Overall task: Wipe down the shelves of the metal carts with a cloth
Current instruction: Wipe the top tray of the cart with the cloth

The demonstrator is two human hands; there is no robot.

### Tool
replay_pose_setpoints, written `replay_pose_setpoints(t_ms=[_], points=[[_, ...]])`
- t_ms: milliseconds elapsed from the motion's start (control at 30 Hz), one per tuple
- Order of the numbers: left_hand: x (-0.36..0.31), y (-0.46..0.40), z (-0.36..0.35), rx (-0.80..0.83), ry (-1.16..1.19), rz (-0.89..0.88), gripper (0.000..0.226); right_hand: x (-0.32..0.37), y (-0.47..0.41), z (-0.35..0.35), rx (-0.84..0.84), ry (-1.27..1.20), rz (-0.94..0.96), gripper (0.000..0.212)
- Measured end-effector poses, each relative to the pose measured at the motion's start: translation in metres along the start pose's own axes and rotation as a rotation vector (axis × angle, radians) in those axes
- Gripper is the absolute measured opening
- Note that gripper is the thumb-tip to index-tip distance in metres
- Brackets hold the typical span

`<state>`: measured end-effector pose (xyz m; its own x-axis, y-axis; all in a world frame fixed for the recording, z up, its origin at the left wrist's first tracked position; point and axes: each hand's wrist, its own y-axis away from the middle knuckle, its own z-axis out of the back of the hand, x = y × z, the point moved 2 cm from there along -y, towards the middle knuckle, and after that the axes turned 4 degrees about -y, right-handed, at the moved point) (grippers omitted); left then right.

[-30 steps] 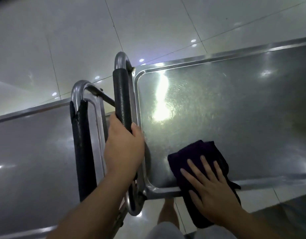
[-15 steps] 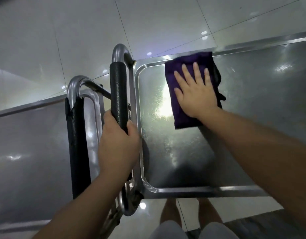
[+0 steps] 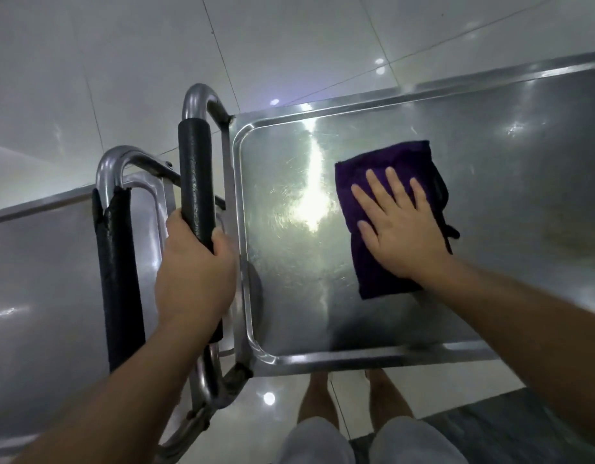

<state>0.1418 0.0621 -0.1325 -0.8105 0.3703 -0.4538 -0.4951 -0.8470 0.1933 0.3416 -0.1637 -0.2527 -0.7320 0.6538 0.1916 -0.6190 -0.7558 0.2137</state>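
While left hand grips the cart's black foam handle, right hand presses the purple cloth flat, fingers spread, mid-shelf toward its handle-side edge.

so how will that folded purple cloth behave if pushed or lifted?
The folded purple cloth is probably floppy: one corner already trails loose. Likely glides easily, since the shiny metal cart shelf looks smooth. The right hand presses it flat with spread fingers; unpinned, it may bunch.

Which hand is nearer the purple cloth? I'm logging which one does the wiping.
Right. The right hand presses flat on the purple cloth; the left hand grips the black padded handle, apart from it.
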Motion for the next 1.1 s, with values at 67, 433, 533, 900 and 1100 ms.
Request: replay_pose_setpoints(t_ms=[67,433,533,900,1100], points=[[-0.001,0.001,0.0,-0.007,-0.013,-0.006,0.018,-0.01,0.07,-0.016,0.017,0.019,0.008,0.065],[0.004,-0.001,-0.003,-0.018,-0.027,-0.021,0.02,-0.065,0.096,-0.022,0.007,-0.004,-0.024,0.067],[0.004,-0.003,-0.003,-0.026,-0.046,-0.047,0.024,-0.097,0.017,0.006,-0.039,-0.008,-0.107,0.066],[0.009,-0.006,-0.009,-0.094,-0.142,-0.003,0.022,-0.163,-0.079,0.055,-0.034,-0.051,-0.16,0.065],[0.01,-0.006,-0.009,-0.103,-0.133,0.011,0.022,-0.151,0.076,0.023,0.025,-0.011,-0.064,0.065]])
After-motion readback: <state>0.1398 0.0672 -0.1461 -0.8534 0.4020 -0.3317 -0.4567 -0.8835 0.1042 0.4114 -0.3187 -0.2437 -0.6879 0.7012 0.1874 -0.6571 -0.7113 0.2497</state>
